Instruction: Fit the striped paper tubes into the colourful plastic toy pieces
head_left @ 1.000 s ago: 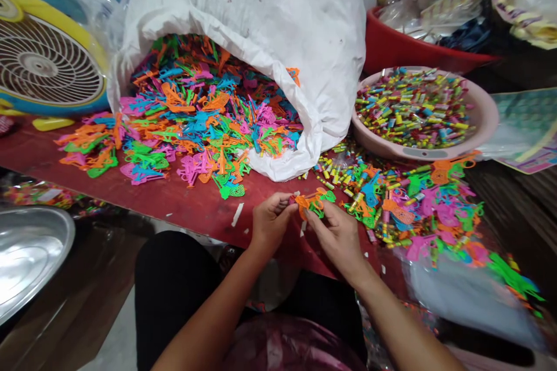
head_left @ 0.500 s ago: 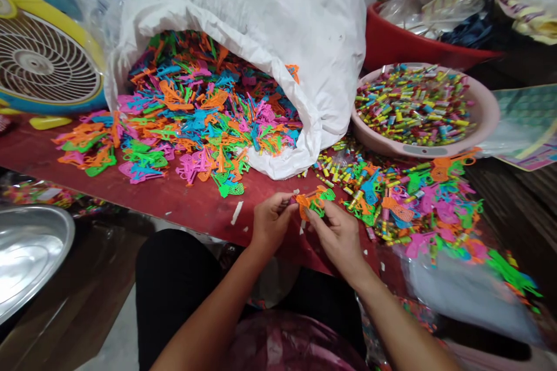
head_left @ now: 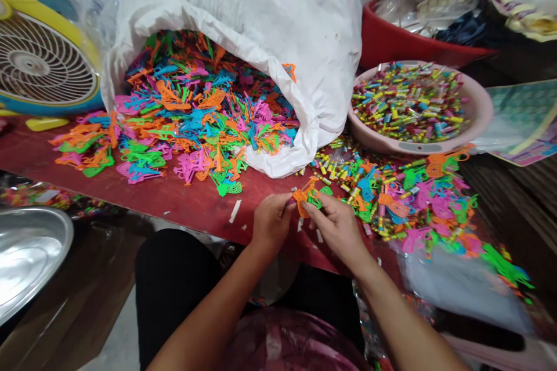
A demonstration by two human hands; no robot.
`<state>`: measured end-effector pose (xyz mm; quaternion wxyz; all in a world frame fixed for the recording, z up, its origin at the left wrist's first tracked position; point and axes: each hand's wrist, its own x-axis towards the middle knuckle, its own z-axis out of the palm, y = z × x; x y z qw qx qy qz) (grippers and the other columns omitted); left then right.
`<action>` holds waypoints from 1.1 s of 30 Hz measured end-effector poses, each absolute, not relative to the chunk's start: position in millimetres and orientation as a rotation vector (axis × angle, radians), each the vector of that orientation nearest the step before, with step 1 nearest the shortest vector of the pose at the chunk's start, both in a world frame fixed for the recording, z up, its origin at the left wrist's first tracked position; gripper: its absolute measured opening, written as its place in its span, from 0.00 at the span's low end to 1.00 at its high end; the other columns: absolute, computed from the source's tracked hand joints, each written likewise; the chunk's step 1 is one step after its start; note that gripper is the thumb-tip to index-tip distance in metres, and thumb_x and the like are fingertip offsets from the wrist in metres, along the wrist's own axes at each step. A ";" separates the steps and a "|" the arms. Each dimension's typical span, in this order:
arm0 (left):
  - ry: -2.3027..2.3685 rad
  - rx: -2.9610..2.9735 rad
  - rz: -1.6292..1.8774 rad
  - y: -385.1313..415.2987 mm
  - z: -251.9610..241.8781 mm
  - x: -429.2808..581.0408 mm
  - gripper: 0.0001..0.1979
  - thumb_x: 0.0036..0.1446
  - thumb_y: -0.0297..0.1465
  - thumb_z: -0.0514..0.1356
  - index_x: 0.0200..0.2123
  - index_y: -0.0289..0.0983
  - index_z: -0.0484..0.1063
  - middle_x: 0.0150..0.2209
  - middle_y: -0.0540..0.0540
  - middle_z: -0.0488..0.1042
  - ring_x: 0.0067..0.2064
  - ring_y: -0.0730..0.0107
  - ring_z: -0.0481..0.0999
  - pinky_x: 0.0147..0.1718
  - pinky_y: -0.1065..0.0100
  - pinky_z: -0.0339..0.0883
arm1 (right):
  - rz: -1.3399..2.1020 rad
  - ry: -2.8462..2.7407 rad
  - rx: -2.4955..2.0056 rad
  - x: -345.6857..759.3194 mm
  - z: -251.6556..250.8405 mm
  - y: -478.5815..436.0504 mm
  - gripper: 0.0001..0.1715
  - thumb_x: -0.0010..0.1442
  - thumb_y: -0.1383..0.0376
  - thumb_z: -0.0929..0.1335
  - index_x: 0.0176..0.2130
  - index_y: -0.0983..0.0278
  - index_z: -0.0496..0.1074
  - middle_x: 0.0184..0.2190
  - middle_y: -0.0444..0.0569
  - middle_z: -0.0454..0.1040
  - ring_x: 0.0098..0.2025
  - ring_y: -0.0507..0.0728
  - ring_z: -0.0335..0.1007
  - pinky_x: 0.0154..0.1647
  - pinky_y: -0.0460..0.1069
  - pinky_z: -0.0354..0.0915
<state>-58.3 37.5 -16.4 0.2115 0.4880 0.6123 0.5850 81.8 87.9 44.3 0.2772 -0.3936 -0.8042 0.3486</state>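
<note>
Over the red table edge, my two hands meet around small plastic toys. My left hand [head_left: 270,221] is closed, its thumb and fingertips pinching a small dark pink piece [head_left: 290,201] against an orange plastic toy [head_left: 300,202]. Closed on the orange toy and a green plastic toy [head_left: 314,200] is my right hand [head_left: 339,225], thumb on top; its fingers partly hide them. Just right of that hand lies a mixed heap of gun-shaped plastic toys [head_left: 439,206] and small wrapped tubes. More toys [head_left: 191,122] spill from a white sack [head_left: 270,17] beyond my hands.
A pink basin [head_left: 476,107] full of wrapped tubes stands at the back right, before a red tub [head_left: 387,40]. A yellow and blue fan [head_left: 43,64] is on the left. Below it sits a metal basin [head_left: 35,255]. Paper scraps [head_left: 235,211] lie on the red tabletop [head_left: 174,208].
The orange toy has turned slightly between my fingers, and my right hand has shifted a little to the left. Both hands keep their grip; the whole view has moved slightly.
</note>
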 end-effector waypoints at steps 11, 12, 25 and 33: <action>1.792 1.800 1.288 65.4 -1.8 -43.8 0.14 0.64 0.29 0.55 0.50 0.40 0.75 0.43 0.41 0.76 0.46 0.58 0.74 0.46 0.62 0.64 | 0.984 -1.596 -1.319 164.9 73.5 156.9 0.17 0.56 0.54 0.72 0.27 0.64 0.70 0.15 0.41 0.69 0.16 0.49 0.60 0.19 0.45 0.54; 1.808 1.821 1.249 75.9 1.2 -40.6 0.14 0.63 0.27 0.54 0.49 0.40 0.76 0.42 0.41 0.76 0.44 0.59 0.73 0.45 0.63 0.64 | 0.895 -1.524 -1.316 178.4 85.9 173.4 0.17 0.54 0.55 0.73 0.27 0.65 0.70 0.14 0.41 0.68 0.17 0.48 0.61 0.20 0.46 0.55; 1.942 2.312 0.527 150.4 9.8 -26.1 0.13 0.64 0.23 0.50 0.46 0.36 0.71 0.48 0.39 0.73 0.46 0.59 0.73 0.43 0.63 0.64 | -0.552 -1.917 -1.422 211.0 136.8 234.1 0.23 0.61 0.62 0.67 0.54 0.69 0.70 0.51 0.64 0.71 0.51 0.63 0.67 0.47 0.54 0.61; 1.897 1.641 1.137 92.3 -1.0 -61.6 0.09 0.63 0.31 0.57 0.45 0.37 0.71 0.38 0.45 0.77 0.39 0.64 0.75 0.38 0.67 0.65 | 0.107 -2.491 -0.766 53.4 75.4 208.2 0.14 0.65 0.67 0.63 0.46 0.64 0.75 0.39 0.52 0.75 0.43 0.58 0.70 0.45 0.50 0.64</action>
